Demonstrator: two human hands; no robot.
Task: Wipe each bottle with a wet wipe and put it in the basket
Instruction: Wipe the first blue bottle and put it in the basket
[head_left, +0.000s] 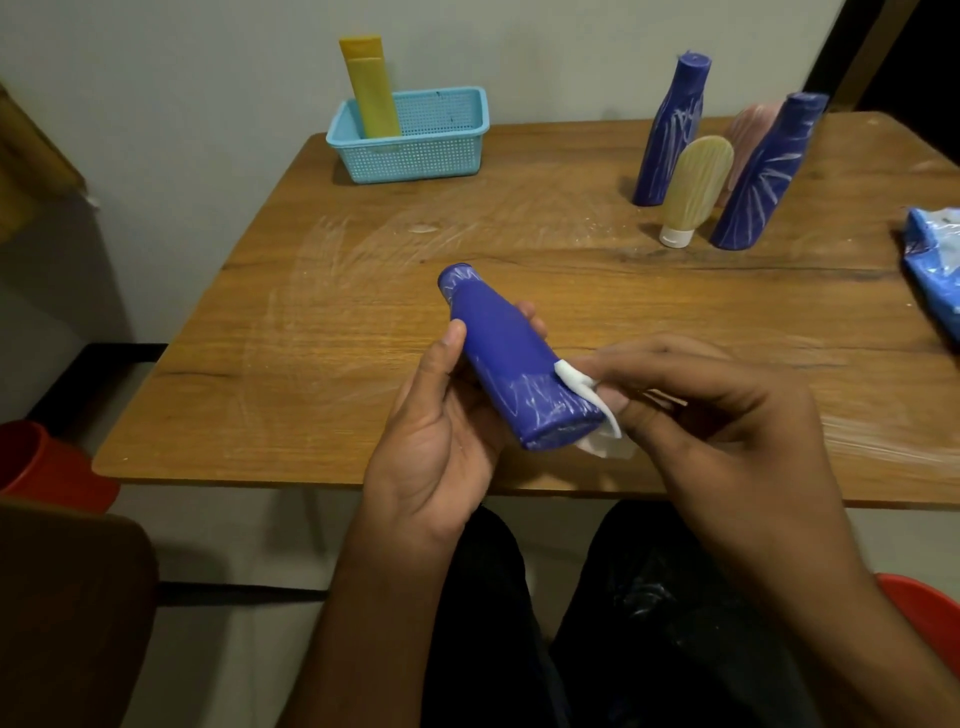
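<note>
Left hand (441, 436) gripped blue bottle (501, 345) over surface (322, 322); right hand (717, 410) fingers pinched wet wipe (582, 384) against bottle base.

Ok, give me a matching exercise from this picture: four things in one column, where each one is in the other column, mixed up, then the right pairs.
Things:
1. yellow tube
2. wet wipe
3. cream tube
4. blue packet

Places:
A. at the table's right edge
B. standing in the basket
C. pinched in the right hand against the blue bottle that the left hand holds
D. cap down on the table between two blue bottles

Pairs: 1-B, 2-C, 3-D, 4-A
</note>
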